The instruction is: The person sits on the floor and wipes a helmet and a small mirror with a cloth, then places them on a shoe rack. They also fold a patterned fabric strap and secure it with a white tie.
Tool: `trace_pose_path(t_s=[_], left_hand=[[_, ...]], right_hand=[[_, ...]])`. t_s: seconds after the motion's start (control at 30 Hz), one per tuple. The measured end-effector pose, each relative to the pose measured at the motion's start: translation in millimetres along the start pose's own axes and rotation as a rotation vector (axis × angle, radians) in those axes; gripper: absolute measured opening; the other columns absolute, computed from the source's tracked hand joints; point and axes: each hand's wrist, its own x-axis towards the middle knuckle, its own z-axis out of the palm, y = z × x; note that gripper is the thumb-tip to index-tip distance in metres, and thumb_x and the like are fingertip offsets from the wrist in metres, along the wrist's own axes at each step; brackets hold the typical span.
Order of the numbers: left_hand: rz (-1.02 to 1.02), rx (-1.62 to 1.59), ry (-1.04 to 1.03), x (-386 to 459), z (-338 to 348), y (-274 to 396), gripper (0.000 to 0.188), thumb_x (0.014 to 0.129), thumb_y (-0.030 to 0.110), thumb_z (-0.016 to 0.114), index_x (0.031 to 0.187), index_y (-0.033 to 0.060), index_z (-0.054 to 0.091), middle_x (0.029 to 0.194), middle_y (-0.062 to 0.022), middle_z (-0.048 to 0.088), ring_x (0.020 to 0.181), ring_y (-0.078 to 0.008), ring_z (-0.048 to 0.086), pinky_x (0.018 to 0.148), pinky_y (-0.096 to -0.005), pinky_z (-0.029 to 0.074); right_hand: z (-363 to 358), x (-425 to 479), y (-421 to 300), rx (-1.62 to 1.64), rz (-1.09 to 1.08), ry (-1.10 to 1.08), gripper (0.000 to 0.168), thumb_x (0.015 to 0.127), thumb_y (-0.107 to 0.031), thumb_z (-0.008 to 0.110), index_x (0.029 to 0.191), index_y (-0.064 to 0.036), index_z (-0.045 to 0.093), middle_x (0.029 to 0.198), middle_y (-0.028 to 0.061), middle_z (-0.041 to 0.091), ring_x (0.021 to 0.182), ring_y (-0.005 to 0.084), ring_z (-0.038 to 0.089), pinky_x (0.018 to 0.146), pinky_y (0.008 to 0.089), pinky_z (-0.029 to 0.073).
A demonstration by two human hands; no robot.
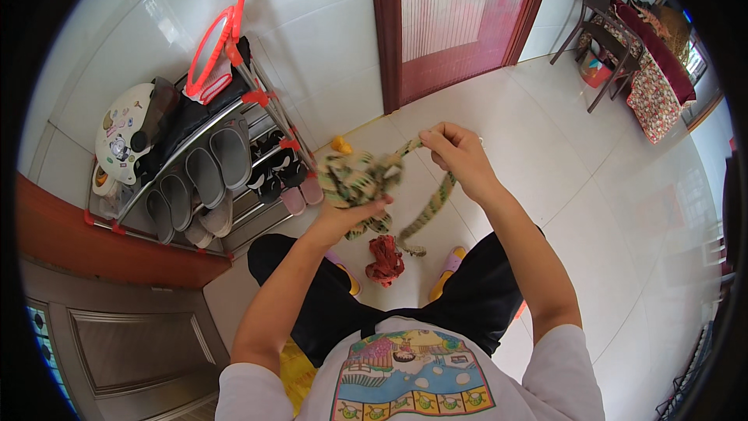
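Observation:
A loose bundle of green, tan and black patterned fabric strap (353, 178) rests in my left hand (347, 216), whose fingers are mostly hidden beneath it. One stretch of the strap runs from the bundle to my right hand (459, 152), pinched between thumb and fingers. From there its tail (429, 213) hangs in a curve down toward the floor. The bundle looks blurred. Below it, between my feet, a bunched dark-red strip bundle (385, 260) lies on the tiles.
To the left, a metal shoe rack (193, 134) holds grey slippers (205, 175), a white helmet (125, 131) and a red-framed mirror (211, 49). A small yellow object (340, 144) lies by the wall. A folding chair (608, 35) stands at upper right, near a floral cloth (651, 108).

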Motion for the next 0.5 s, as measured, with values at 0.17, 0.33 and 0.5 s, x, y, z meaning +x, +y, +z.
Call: trace_pose_path(t_s=[0.17, 0.33, 0.5], left_hand=[[0.061, -0.255, 0.038, 7, 0, -11, 0.032, 0.076, 0.004, 0.068, 0.105, 0.0017, 0.055, 0.089, -0.0048, 0.061, 0.085, -0.0142, 0.060, 0.076, -0.0278, 0.050], [0.085, -0.126, 0.120, 8, 37, -9, 0.038, 0.072, 0.000, 0.069, 0.107, 0.0013, 0.054, 0.098, -0.0051, 0.061, 0.088, -0.0144, 0.060, 0.076, -0.0275, 0.050], [0.112, -0.089, 0.138, 6, 44, -10, 0.038, 0.071, 0.001, 0.069, 0.106, 0.0019, 0.056, 0.097, -0.0041, 0.062, 0.086, -0.0136, 0.060, 0.075, -0.0269, 0.050]], right_hand=[[25, -15, 25, 0.342, 0.096, -0.079, 0.043, 0.095, -0.042, 0.041, 0.101, -0.002, 0.054, 0.090, 0.0023, 0.056, 0.066, 0.0072, 0.044, 0.055, 0.0213, 0.035], [76, -27, 41, 0.597, 0.151, 0.088, 0.048, 0.097, -0.042, 0.036, 0.113, 0.001, 0.052, 0.101, 0.0055, 0.057, 0.093, 0.0140, 0.051, 0.085, 0.0267, 0.041], [81, -27, 60, 0.330, -0.014, 0.233, 0.049, 0.098, -0.039, 0.032, 0.120, 0.003, 0.047, 0.112, 0.0091, 0.054, 0.107, 0.0156, 0.046, 0.093, 0.0272, 0.036]])
